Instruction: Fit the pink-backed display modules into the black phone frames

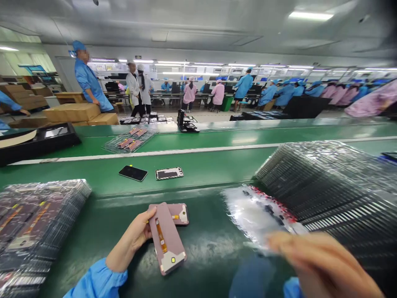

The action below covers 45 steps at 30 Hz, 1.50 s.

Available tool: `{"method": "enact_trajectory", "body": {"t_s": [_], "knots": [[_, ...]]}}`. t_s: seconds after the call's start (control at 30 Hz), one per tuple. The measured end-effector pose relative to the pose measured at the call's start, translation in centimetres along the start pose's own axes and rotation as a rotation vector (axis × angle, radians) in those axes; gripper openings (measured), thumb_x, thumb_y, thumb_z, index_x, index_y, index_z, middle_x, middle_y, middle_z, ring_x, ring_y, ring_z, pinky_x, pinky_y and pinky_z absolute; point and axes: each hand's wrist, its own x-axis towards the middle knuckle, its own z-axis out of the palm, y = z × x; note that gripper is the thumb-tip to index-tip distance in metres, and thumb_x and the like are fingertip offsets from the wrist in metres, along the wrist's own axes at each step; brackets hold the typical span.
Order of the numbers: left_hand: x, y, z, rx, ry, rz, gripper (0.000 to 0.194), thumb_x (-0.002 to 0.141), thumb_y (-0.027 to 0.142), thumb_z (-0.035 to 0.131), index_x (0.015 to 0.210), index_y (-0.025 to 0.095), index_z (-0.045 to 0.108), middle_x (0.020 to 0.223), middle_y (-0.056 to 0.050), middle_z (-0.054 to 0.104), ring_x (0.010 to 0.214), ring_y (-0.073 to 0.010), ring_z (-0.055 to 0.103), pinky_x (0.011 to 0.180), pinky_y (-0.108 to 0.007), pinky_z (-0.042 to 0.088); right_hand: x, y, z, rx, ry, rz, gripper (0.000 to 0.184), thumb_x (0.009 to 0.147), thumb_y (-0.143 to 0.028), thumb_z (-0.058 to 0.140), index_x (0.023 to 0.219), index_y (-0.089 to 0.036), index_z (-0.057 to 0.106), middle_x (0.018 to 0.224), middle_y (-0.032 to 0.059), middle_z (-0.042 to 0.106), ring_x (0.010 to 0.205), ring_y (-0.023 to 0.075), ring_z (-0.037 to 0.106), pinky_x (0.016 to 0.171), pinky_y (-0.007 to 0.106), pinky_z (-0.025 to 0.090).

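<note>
My left hand [141,229] grips a phone display panel [169,244] by its upper left edge. The panel's back is pinkish, with an orange flex cable and a pale lower end. Partly under it, a second phone display panel [182,214] lies on the dark green bench. My right hand [319,256], blurred by motion, has its fingers pinched together at the lower right. A bluish see-through film [252,273] hangs from those fingers. Just beyond them lies a pile of clear films [251,211] with red and black tabs.
Clear plastic trays [328,182] form a tall stack on the right. More trays [71,207] holding panels stand at left. On the green belt lie a black phone screen [133,173], a phone frame [169,173] and a tray of panels [132,138]. Several people work in the background.
</note>
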Motion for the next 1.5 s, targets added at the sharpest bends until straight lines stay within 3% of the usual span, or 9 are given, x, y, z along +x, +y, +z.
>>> {"method": "enact_trajectory", "body": {"t_s": [0.17,0.4,0.6,0.73,0.83,1.0,1.17,1.3,1.5], "knots": [[-1.3,0.9,-0.1,0.03,0.024,0.017,0.022,0.088,0.025,0.065,0.107,0.013,0.069,0.08,-0.007,0.076,0.063,-0.0174,0.071,0.056,-0.027,0.06,3.4,9.0,-3.0,-0.248,0.053,0.553,0.023,0.088,-0.044,0.057,0.089,-0.023,0.064,0.08,0.0037,0.069,0.077,0.022,0.067,0.072,0.034,0.054],[-3.1,2.7,1.1,0.04,-0.016,0.049,0.027,0.079,0.023,0.074,0.105,0.014,0.072,0.084,-0.007,0.077,0.07,-0.0208,0.072,0.063,-0.031,0.063,2.2,18.8,-3.0,-0.435,0.114,0.746,0.022,0.087,-0.038,0.066,0.082,-0.017,0.062,0.094,0.005,0.063,0.099,0.0247,0.057,0.095,0.047,0.04],[-3.7,3.7,2.1,0.11,-0.098,0.148,0.041,0.073,0.041,0.081,0.106,0.017,0.073,0.092,-0.006,0.075,0.079,-0.0205,0.068,0.068,-0.031,0.062,2.5,15.8,1.5,-0.146,0.065,0.71,0.041,0.086,-0.054,0.06,0.105,-0.018,0.062,0.124,0.0192,0.052,0.127,0.0383,0.035,0.104,0.056,0.025],[-2.7,3.1,4.8,0.135,-0.245,0.165,0.033,0.074,0.041,0.08,0.094,0.016,0.075,0.091,-0.006,0.073,0.08,-0.0163,0.065,0.069,-0.023,0.056,2.3,10.6,8.5,0.373,-0.356,0.668,0.081,0.062,-0.096,0.046,0.072,-0.018,0.064,0.098,0.0151,0.068,0.093,0.032,0.063,0.086,0.048,0.049],[-1.9,1.9,7.1,0.268,-0.369,0.258,0.036,0.081,0.05,0.07,0.086,0.015,0.071,0.075,-0.003,0.068,0.063,-0.0119,0.059,0.062,-0.021,0.05,1.0,7.4,13.3,0.747,-0.611,0.691,0.108,0.066,-0.1,0.008,0.089,-0.014,0.069,0.095,0.0163,0.071,0.081,0.0288,0.07,0.069,0.042,0.055],[2.5,2.4,8.4,0.674,-0.407,0.468,0.05,0.087,0.061,0.051,0.094,0.015,0.07,0.073,-0.007,0.07,0.067,-0.0193,0.065,0.07,-0.03,0.052,-0.6,7.8,16.0,1.507,-0.621,1.04,0.09,0.073,-0.089,0.046,0.102,-0.008,0.071,0.084,0.0117,0.069,0.07,0.0192,0.068,0.062,0.025,0.05],[10.8,8.5,3.5,0.957,-0.044,0.645,0.069,0.07,0.056,0.073,0.124,0.016,0.063,0.136,-0.017,0.06,0.132,-0.0357,0.047,0.113,-0.043,0.03,-0.4,10.2,15.7,1.553,-0.414,0.98,0.076,0.077,-0.083,0.05,0.108,-0.017,0.071,0.09,0.01,0.071,0.067,0.0156,0.061,0.055,0.023,0.045],[14.0,12.8,-3.0,1.175,0.224,0.632,0.086,0.067,0.055,0.077,0.139,0.018,0.049,0.155,-0.02,0.037,0.148,-0.0439,0.01,0.114,-0.067,0.005,-0.3,10.9,15.6,1.545,-0.357,1.01,0.074,0.078,-0.081,0.05,0.103,-0.015,0.073,0.086,0.0112,0.07,0.064,0.0169,0.06,0.053,0.025,0.047],[12.9,13.3,-8.4,1.214,0.292,0.714,0.069,0.06,0.056,0.078,0.118,0.02,0.065,0.132,-0.016,0.061,0.135,-0.0418,0.04,0.114,-0.06,0.021,0.3,10.4,15.6,1.557,-0.356,1.023,0.064,0.078,-0.073,0.061,0.097,-0.013,0.074,0.077,0.0083,0.071,0.062,0.0153,0.063,0.055,0.024,0.052]]}}
